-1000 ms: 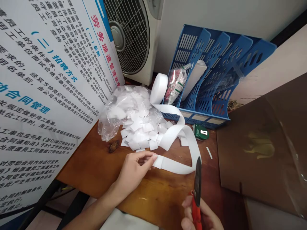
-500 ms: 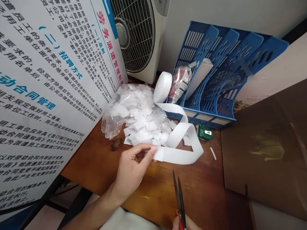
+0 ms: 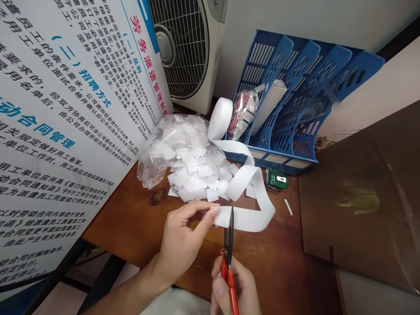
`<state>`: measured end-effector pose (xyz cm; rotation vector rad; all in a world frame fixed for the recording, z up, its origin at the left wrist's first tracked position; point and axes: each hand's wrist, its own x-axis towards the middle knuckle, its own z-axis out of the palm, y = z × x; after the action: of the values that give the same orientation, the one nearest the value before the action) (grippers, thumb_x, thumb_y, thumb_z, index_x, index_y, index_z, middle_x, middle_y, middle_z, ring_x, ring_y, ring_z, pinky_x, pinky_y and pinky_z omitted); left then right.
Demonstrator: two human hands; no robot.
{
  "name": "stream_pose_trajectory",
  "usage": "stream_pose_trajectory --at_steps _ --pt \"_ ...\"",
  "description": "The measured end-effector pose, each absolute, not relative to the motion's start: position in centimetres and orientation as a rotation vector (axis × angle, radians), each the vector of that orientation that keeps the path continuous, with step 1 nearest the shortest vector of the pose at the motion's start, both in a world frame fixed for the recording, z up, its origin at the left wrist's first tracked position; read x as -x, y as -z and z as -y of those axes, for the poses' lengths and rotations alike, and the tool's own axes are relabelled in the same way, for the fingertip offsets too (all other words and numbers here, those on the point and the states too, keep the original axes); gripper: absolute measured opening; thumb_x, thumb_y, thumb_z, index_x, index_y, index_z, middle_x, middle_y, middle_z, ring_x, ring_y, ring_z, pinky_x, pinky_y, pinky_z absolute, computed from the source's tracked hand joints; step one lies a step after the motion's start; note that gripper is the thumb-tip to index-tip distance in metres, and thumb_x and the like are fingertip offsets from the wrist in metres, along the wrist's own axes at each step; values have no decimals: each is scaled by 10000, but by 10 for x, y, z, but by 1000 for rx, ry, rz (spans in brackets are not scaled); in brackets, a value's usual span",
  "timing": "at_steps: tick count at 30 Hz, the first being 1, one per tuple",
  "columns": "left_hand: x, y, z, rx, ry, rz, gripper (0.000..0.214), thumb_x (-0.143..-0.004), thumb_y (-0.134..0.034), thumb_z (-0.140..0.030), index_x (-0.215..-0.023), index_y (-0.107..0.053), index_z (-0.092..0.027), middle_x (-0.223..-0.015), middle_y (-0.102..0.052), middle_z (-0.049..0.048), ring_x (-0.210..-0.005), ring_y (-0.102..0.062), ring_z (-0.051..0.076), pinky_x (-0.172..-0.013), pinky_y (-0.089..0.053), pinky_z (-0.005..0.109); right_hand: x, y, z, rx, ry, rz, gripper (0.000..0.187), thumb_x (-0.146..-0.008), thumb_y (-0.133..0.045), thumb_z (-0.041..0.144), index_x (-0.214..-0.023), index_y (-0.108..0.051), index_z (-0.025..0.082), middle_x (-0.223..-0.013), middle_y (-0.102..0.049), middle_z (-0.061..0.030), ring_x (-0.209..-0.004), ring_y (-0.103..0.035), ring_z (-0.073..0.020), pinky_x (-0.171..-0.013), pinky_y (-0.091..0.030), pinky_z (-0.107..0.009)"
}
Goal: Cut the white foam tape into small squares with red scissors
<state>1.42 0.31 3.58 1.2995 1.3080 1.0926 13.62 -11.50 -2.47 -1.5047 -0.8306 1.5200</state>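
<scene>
Low in the middle of the frame, the left hand [image 3: 182,240] pinches the free end of a white ribbon strip [image 3: 249,218] between thumb and forefinger, holding it level just above the wooden table [image 3: 138,227]. The right hand [image 3: 234,288], at the bottom edge, is closed around the red handles of a pair of scissors [image 3: 229,245], whose dark blades point up the frame and meet the strip just right of the left fingertips. The blades look nearly closed on the ribbon (whether they have bitten through cannot be told from this angle). The step in hand seems to be snipping a short piece off the strip's end. The strip loops to the right, curls back toward mid-frame and runs up to a white ribbon roll [image 3: 220,119] standing on edge against a blue file rack [image 3: 295,96] in the upper right. Just above the hands lies a heap of cut white squares [image 3: 197,179], spilling from a clear plastic bag [image 3: 164,148]. A small green tape measure [image 3: 277,179] sits right of the loop. As a judgement, the next move calls for keeping the end taut and the blades square across the ribbon, so the piece comes off matching the others, then a fresh pinch further along the strip.
</scene>
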Motion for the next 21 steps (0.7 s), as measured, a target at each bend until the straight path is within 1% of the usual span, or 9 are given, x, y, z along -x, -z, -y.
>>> stream_pose_trajectory --at_steps 3,6,10,16,21 --pt "-14 -35 -3 -1299 -1102 -1307 99 -945 -722 -260 -951 -814 -222 -899 -823 -5 -785 -748 162 -712 -616 211 -134 25 109 1412 -1563 814 528 -819 -635 729 -791 -521 215 -467 -450 78 -353 -378 -55 -408 -243 -176" --pt "-15 -34 -4 -1300 -1110 -1308 95 -941 -725 -248 -939 -813 -214 -868 -819 -7 -758 -742 151 -694 -610 195 -134 24 105 1374 -1578 799 535 -821 -648 719 -776 -519 202 -476 -433 85 -359 -396 -44 -404 -249 -150" --pt "-19 -32 -7 -1304 -1139 -1315 89 -930 -732 -234 -928 -816 -206 -834 -813 -3 -721 -738 145 -668 -603 189 -133 22 101 1367 -1581 761 539 -817 -661 721 -787 -531 199 -487 -429 89 -368 -412 -45 -400 -278 -146" --pt "-20 -28 -8 -1299 -1170 -1306 80 -932 -732 -225 -921 -810 -210 -810 -807 -11 -694 -728 125 -643 -586 164 -132 20 97 1334 -1598 737 536 -819 -674 715 -764 -528 202 -504 -384 101 -366 -403 -39 -394 -308 -147" --pt "-19 -25 -10 -1310 -1168 -1313 81 -941 -726 -237 -917 -799 -212 -801 -798 -18 -688 -721 118 -655 -580 165 -131 20 95 1325 -1601 735 527 -822 -682 705 -773 -548 198 -509 -438 82 -379 -420 -43 -393 -318 -150"
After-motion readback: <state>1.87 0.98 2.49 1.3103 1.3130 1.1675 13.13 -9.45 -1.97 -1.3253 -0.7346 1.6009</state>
